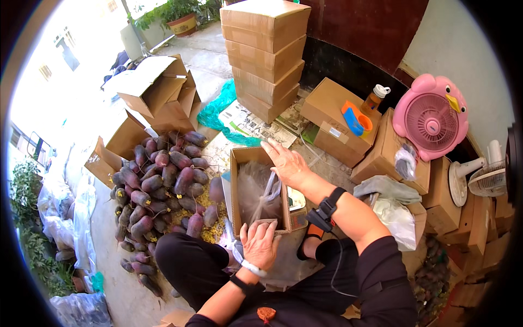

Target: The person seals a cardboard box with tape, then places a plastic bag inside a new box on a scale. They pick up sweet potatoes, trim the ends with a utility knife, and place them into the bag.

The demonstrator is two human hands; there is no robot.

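Note:
An upright cardboard box (234,192) stands before me, between my knees. Inside it lies a clear plastic bag (261,196) with its neck gathered and knotted; what the bag holds is hard to make out. My left hand (258,245) rests at the near edge of the box, fingers over a short brown flap (265,222). At the far right corner of the box is my right hand (288,161), its fingers spread near the rim. Neither hand is seen gripping an object. Beside the box, on the left, lies a large pile of dark purple-red root vegetables (163,180).
Opened cardboard boxes (163,94) stand behind the pile. Farther off is a tall stack of closed cartons (265,53). On the right are more cartons (339,102), a bottle (374,100), a pink fan (433,118) and a white fan (457,184). Green netting (220,108) lies ahead.

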